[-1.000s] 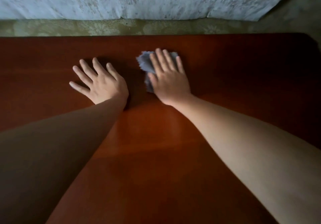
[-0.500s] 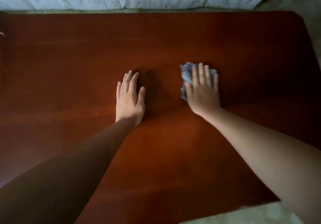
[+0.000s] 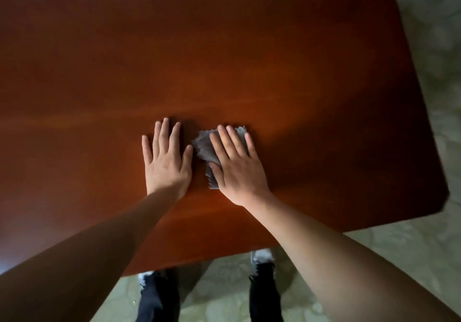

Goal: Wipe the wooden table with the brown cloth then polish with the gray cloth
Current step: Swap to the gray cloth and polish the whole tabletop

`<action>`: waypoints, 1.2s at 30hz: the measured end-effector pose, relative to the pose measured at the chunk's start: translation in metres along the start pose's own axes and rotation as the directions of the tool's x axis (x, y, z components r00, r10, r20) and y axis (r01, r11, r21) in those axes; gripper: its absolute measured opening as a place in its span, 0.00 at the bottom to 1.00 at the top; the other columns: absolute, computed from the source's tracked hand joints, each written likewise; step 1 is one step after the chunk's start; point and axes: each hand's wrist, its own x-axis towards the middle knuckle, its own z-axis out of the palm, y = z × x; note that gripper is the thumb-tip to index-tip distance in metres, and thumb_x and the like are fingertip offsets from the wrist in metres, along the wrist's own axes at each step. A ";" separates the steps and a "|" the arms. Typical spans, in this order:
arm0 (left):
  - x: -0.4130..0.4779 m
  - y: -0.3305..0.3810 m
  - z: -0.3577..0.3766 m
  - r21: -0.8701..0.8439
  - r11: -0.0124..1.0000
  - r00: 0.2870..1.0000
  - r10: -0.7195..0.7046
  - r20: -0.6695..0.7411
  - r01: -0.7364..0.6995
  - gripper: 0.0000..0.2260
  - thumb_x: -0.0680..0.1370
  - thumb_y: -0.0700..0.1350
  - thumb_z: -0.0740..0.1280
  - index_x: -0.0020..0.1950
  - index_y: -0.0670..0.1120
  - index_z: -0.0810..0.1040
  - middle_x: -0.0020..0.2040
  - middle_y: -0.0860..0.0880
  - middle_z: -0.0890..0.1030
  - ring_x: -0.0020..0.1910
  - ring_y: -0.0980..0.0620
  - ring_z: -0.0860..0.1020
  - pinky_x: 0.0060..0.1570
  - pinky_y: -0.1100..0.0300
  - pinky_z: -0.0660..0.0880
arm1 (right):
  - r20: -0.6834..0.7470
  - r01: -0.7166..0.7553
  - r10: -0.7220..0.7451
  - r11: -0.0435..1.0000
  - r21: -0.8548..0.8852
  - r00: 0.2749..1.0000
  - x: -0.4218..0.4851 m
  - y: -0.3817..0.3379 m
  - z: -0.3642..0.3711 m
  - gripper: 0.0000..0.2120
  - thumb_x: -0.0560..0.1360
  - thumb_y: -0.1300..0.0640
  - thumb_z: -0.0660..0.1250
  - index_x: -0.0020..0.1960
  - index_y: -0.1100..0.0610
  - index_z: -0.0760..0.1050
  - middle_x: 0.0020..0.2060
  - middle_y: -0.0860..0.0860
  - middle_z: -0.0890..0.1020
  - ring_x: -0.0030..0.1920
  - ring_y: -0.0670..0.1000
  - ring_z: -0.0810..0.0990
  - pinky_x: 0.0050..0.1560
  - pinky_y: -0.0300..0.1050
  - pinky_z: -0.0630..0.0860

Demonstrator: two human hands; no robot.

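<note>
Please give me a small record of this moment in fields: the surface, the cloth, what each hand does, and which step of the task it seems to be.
surface: wooden table, reddish brown, glossy
cloth: gray cloth, crumpled, flat on the table
right hand: palm down, pressing the gray cloth
left hand: flat on bare wood beside the cloth, holding nothing
brown cloth: not in view
step: apparently the polishing

The wooden table [image 3: 249,59] lies bare on every side of the 2 hands. The left hand [image 3: 167,163], flat just beside the gray cloth [image 3: 205,144], blocks passage leftward. The far left corner is dim, seemingly free too.
</note>
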 end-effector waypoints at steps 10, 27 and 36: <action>-0.055 0.084 0.056 0.261 0.956 0.989 -0.111 -0.097 0.132 0.28 0.86 0.58 0.48 0.84 0.48 0.55 0.84 0.44 0.52 0.84 0.46 0.47 0.79 0.36 0.46 | 0.019 -0.002 0.002 1.000 0.005 1.000 -0.067 0.130 0.002 0.31 0.87 0.45 0.45 0.85 0.58 0.51 0.85 0.56 0.52 0.85 0.56 0.48 0.83 0.60 0.48; -0.101 0.117 0.069 0.232 0.970 0.994 -0.052 -0.100 0.074 0.26 0.86 0.56 0.50 0.82 0.46 0.59 0.84 0.43 0.55 0.84 0.45 0.49 0.80 0.38 0.47 | 0.044 0.032 -0.030 0.998 -0.050 0.999 -0.196 0.140 0.028 0.32 0.87 0.42 0.42 0.85 0.58 0.49 0.85 0.55 0.49 0.85 0.55 0.46 0.83 0.61 0.49; -0.125 0.133 0.084 0.258 0.963 0.992 -0.055 -0.112 0.083 0.28 0.85 0.57 0.50 0.83 0.46 0.56 0.84 0.41 0.53 0.83 0.43 0.49 0.78 0.35 0.47 | 0.020 -0.506 0.507 0.862 -0.040 0.862 -0.212 0.213 0.016 0.35 0.85 0.40 0.36 0.85 0.59 0.49 0.85 0.59 0.49 0.85 0.58 0.47 0.82 0.65 0.50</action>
